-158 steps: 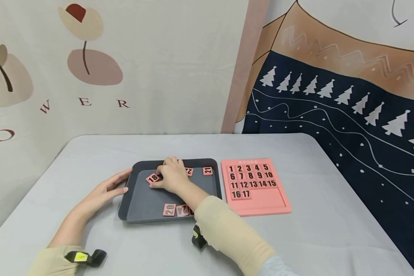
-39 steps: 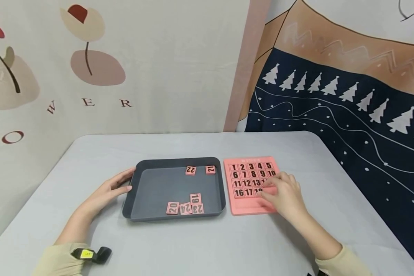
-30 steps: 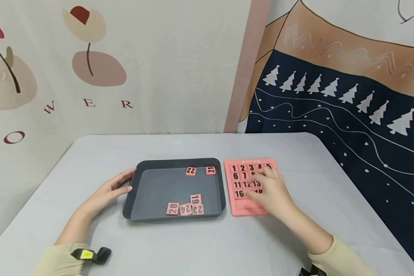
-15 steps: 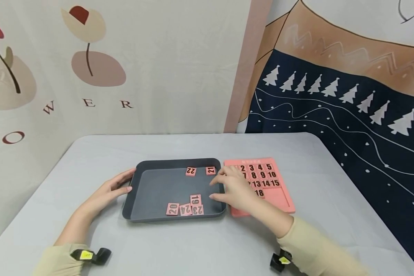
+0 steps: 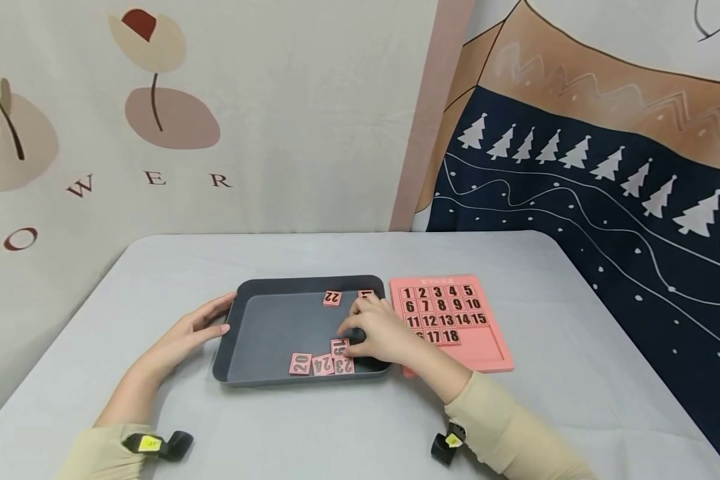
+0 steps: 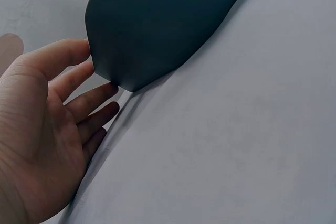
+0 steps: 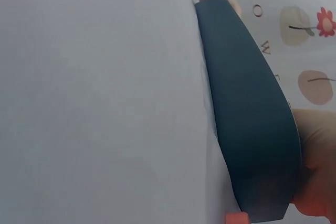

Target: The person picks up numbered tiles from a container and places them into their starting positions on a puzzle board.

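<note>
My left hand (image 5: 180, 340) touches the left end of a dark grey tray (image 5: 264, 320) with extended fingers; the left wrist view also shows the hand (image 6: 47, 114) against the tray's outer wall (image 6: 152, 30). Over the tray's right side, my right hand (image 5: 384, 333) has its thumb at the number 19 tile (image 5: 338, 345) and its index fingertip just beyond it. That tile lies flat beside tiles 20 (image 5: 301, 364), 24 (image 5: 322, 365) and 23 (image 5: 344, 366). In the right wrist view, the tray wall (image 7: 252, 108) hides the right fingertips.
Right of the tray lies a pink number board (image 5: 486, 350), its rows filled through tile 18 (image 5: 451, 336). Tile 22 (image 5: 332, 298) and a partly covered tile 21 (image 5: 366, 293) lie at the tray's far side. A white cloth (image 5: 312, 433) covers the table.
Tile 18 went from the tray to the board. The right hand then moved left from the board to tile 19 in the tray. My left hand stays at the tray's left end.
</note>
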Demonstrator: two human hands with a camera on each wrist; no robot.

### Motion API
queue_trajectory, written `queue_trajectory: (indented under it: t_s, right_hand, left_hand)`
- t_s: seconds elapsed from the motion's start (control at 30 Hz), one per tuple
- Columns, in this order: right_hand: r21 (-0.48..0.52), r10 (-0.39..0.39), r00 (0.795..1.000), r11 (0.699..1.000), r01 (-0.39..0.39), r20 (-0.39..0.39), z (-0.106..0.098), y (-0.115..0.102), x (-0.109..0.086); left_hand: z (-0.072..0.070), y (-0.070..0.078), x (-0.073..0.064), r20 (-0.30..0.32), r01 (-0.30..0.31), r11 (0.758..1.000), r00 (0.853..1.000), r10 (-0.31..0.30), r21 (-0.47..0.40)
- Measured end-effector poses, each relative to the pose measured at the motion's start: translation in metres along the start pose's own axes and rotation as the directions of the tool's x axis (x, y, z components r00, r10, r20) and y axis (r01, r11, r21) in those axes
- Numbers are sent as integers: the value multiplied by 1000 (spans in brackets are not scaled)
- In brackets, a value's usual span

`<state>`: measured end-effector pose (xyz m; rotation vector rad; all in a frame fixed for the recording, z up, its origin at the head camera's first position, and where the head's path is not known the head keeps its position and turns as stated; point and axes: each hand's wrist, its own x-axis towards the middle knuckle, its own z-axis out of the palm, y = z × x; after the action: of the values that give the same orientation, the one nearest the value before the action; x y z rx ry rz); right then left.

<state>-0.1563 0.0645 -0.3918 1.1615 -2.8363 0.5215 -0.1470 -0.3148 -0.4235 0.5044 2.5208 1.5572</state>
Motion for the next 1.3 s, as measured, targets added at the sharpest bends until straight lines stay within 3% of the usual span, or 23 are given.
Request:
queue_trajectory:
  t_s: [0.17,0.83,1.1,1.3]
  right_hand:
    - [9,3,1000,1000,-4,30,1,3,1]
    - [-24,-30,999,999,30,31,4,9,1]
    - [66,-86,994,994,90,-64,-10,15,-5]
    - [87,-101,990,990,110,-101,-23,21,-22]
  left_hand:
    - [-1,0,1,0,-1,1000,1000,1,1]
    - [-1,-2,0,2,-6,1000,1000,6,7]
    - [0,-1,1,3,-7,1000,1000,7,0]
    - [0,-1,0,1,-8,1000,1000,8,6]
